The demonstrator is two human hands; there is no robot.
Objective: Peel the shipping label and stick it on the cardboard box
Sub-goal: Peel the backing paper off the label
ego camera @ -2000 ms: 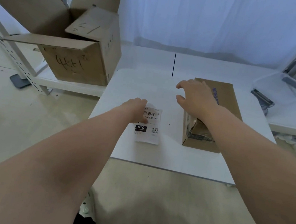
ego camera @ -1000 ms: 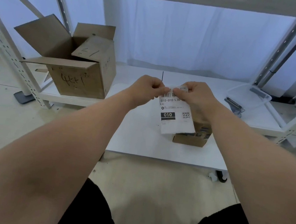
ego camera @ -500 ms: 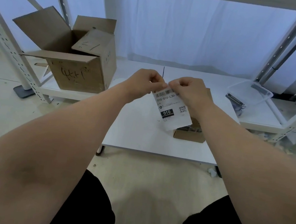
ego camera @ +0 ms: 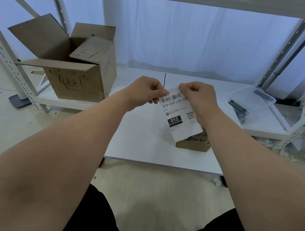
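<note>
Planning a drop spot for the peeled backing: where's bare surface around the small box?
Bare: the white table left of the small cardboard box, out to its left and front edges; also the back shelf between the open carton and the clear tub. Crowded: the shelf ends, and above the box, where the label hangs.

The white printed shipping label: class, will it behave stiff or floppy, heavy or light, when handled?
Probably light: the white printed shipping label hangs from fingertip pinches of the left hand and right hand at its top edge. Likely thin and flexible, though it hangs fairly flat, so it may hold some stiffness.
</note>
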